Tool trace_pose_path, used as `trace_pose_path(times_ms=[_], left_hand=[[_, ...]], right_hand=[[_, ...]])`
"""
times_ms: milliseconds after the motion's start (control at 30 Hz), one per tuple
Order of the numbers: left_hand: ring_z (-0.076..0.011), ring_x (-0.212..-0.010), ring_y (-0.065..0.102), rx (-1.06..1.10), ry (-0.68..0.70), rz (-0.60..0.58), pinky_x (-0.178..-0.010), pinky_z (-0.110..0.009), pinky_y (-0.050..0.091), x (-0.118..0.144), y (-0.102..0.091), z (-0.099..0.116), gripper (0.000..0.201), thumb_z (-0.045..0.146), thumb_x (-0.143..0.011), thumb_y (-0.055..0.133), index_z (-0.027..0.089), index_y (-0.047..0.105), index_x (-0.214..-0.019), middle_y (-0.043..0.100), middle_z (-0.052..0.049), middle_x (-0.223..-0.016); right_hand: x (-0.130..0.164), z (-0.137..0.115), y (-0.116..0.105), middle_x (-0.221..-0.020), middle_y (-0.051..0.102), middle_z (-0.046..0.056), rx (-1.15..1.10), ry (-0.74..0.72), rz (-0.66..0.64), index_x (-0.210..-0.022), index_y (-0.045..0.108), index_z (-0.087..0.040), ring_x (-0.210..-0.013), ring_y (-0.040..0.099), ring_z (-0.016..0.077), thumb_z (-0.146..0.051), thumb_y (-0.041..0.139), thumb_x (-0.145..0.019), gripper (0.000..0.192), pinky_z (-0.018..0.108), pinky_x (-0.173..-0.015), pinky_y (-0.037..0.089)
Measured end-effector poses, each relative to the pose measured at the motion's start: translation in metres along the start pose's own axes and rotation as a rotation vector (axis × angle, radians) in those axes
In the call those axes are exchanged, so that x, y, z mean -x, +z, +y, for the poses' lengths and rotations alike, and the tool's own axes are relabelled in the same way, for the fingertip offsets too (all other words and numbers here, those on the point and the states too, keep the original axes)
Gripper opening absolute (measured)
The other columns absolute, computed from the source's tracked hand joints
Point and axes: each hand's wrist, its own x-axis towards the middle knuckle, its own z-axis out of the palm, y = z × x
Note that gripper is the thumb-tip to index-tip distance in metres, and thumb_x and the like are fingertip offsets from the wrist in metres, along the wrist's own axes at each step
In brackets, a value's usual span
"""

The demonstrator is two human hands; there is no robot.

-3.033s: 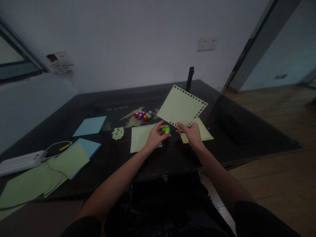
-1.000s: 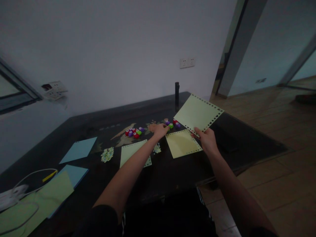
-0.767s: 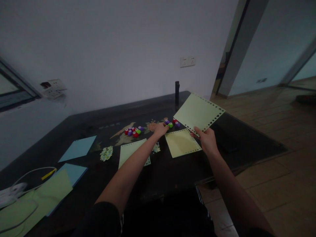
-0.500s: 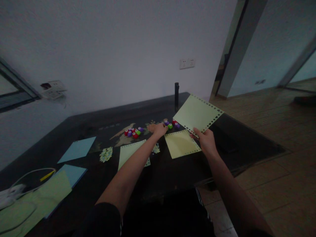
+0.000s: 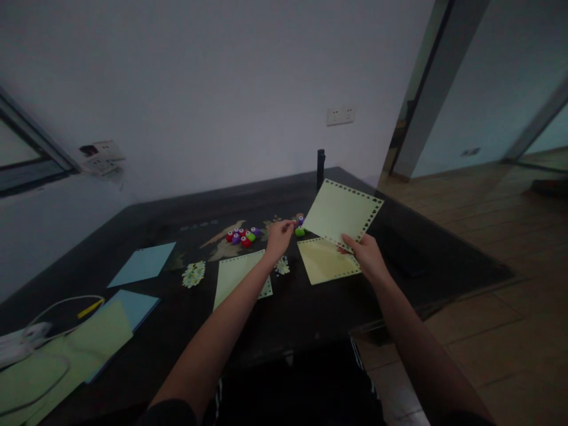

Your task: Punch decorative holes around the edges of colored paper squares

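My right hand (image 5: pixel 367 254) pinches the lower edge of a pale green paper sheet (image 5: pixel 341 213), held tilted above the table. Small punched holes run along several of its edges. Below it a yellowish punched sheet (image 5: pixel 326 266) lies flat. My left hand (image 5: pixel 279 238) has its fingers drawn together beside a group of small coloured paper punches (image 5: pixel 300 231); anything between the fingertips is too small to make out. Another pale green punched sheet (image 5: pixel 237 272) lies partly under my left forearm. A second group of red, purple and green punches (image 5: pixel 242 236) sits left of my left hand.
Paper confetti lies in a larger pile (image 5: pixel 193 274) and a smaller pile (image 5: pixel 281 265) on the dark table (image 5: pixel 177 331). Blue sheets (image 5: pixel 142 264), a green stack (image 5: pixel 89 340) and a white power strip with cable (image 5: pixel 26 343) are left. A black upright cylinder (image 5: pixel 320 168) stands behind.
My left hand has drawn slightly back and left from the right-hand punches. The sheet in my right hand has moved left and down, now covering some of those punches.
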Motion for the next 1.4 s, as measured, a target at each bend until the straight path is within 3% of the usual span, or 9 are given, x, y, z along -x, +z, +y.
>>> trace_pose_path(times_ms=[133,233,367,500,667,1000,1067,1200,1400], left_hand=[[-0.0143,-0.074,0.061,0.253,-0.147,-0.046,-0.056,-0.021,0.045,0.026,-0.008,0.009,0.035,0.036,-0.087,0.041,0.013,0.064,-0.101,0.068,-0.007,-0.091],[-0.0135,-0.072,0.061,0.298,-0.184,-0.033,-0.059,-0.021,0.046,0.041,-0.011,0.010,0.032,0.037,-0.083,0.048,0.013,0.064,-0.097,0.068,-0.005,-0.085],[-0.0131,-0.071,0.061,0.275,-0.164,-0.028,-0.066,-0.022,0.048,0.049,-0.014,0.009,0.019,0.027,-0.074,0.059,0.012,0.064,-0.084,0.067,-0.004,-0.078],[-0.0131,-0.069,0.061,0.234,-0.153,-0.026,-0.068,-0.023,0.048,0.048,-0.019,0.007,0.014,0.024,-0.071,0.061,0.012,0.064,-0.077,0.066,-0.004,-0.074],[-0.0134,-0.068,0.061,0.194,-0.168,-0.013,-0.066,-0.023,0.048,0.049,-0.020,0.006,0.015,0.025,-0.070,0.061,0.012,0.064,-0.076,0.066,-0.003,-0.072],[-0.0142,-0.063,0.063,0.067,-0.130,-0.118,-0.066,-0.024,0.048,0.059,-0.013,0.017,0.014,0.022,-0.078,0.053,0.015,0.065,-0.076,0.066,-0.002,-0.064],[-0.0131,-0.062,0.063,0.094,-0.134,-0.105,-0.065,-0.024,0.048,0.062,-0.008,0.019,0.011,0.019,-0.077,0.054,0.015,0.062,-0.084,0.066,-0.001,-0.067],[-0.0120,-0.063,0.063,0.089,-0.120,-0.033,-0.064,-0.023,0.047,0.070,0.002,0.018,0.029,0.019,-0.075,0.059,0.019,0.050,-0.103,0.066,0.001,-0.071],[-0.0119,-0.065,0.062,-0.037,-0.046,-0.116,-0.063,-0.022,0.044,0.078,0.013,0.017,0.019,0.019,-0.076,0.058,0.021,0.049,-0.093,0.066,0.002,-0.071]], right_hand=[[0.006,0.000,0.005,-0.064,0.069,0.006,0.090,0.100,-0.179,-0.074,0.066,-0.014,-0.048,0.061,0.0170,-0.036,0.078,-0.057,0.030,0.029,-0.046,0.052],[0.011,-0.001,0.007,-0.067,0.070,0.006,0.123,0.178,-0.282,-0.076,0.067,-0.013,-0.050,0.061,0.0161,-0.034,0.076,-0.061,0.027,0.029,-0.049,0.053],[0.013,0.000,0.009,-0.075,0.072,0.007,0.133,0.223,-0.318,-0.080,0.068,-0.014,-0.057,0.063,0.0161,-0.032,0.075,-0.061,0.027,0.029,-0.053,0.054],[0.011,-0.001,0.009,-0.075,0.071,0.006,0.122,0.159,-0.269,-0.082,0.068,-0.015,-0.062,0.064,0.0177,-0.037,0.077,-0.058,0.033,0.030,-0.056,0.053],[0.003,-0.001,0.005,-0.065,0.065,0.001,0.183,0.010,-0.109,-0.075,0.066,-0.015,-0.054,0.056,0.0114,-0.041,0.075,-0.056,0.034,0.024,-0.051,0.044],[-0.004,-0.001,-0.001,-0.063,0.063,0.001,0.199,-0.097,0.059,-0.077,0.064,-0.016,-0.053,0.054,0.0124,-0.036,0.072,-0.054,0.032,0.027,-0.055,0.044],[-0.005,0.000,-0.004,-0.063,0.063,0.001,0.257,-0.124,0.078,-0.080,0.064,-0.015,-0.053,0.054,0.0130,-0.036,0.070,-0.056,0.032,0.027,-0.054,0.043],[-0.006,-0.001,-0.009,-0.063,0.063,0.003,0.453,-0.205,0.105,-0.089,0.066,-0.013,-0.055,0.055,0.0152,-0.032,0.064,-0.062,0.033,0.028,-0.054,0.043],[-0.005,-0.002,-0.015,-0.068,0.065,0.005,0.849,-0.269,0.131,-0.097,0.066,-0.014,-0.061,0.058,0.0173,-0.024,0.057,-0.070,0.031,0.029,-0.061,0.044]])
